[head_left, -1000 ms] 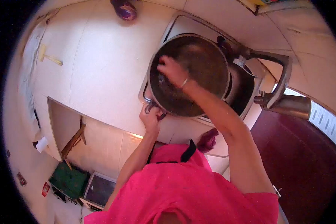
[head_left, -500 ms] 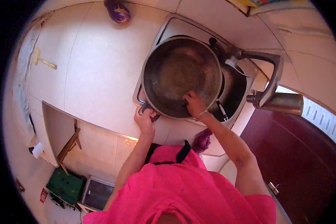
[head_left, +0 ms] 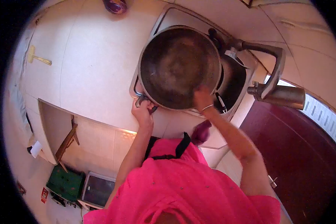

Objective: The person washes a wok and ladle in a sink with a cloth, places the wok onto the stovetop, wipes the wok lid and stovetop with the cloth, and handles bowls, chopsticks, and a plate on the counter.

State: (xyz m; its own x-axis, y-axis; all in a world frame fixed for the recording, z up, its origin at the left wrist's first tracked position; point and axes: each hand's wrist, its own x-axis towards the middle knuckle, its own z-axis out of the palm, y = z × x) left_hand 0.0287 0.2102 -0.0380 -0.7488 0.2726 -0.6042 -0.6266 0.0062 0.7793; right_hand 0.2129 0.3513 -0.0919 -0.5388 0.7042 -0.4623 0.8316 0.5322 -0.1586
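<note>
A large dark wok (head_left: 175, 63) rests over the sink (head_left: 233, 80), its inside facing up and looking wet and stained. My left hand (head_left: 141, 111) is closed around the wok's short dark handle (head_left: 151, 108) at the lower left of the rim. Inside the wok, near its right wall, my right hand (head_left: 203, 99) is smeared by motion. Its fingers look bunched and pressed to the metal; whatever they hold is too blurred to name. Beside my right forearm, an eggplant (head_left: 201, 132) lies on the counter's front edge.
A metal faucet (head_left: 278, 67) with a cylindrical filter (head_left: 283, 97) reaches over the right side. A black-and-white handle (head_left: 221, 102) sticks up in the sink. Another eggplant (head_left: 115, 6) and a yellow peeler (head_left: 39, 56) lie on the counter (head_left: 97, 56). Below is a green crate (head_left: 65, 182).
My right hand has shifted right along the inside of the wok, and a small dark thing seen at its fingertips is now lost in blur. My left hand stays on the handle.
</note>
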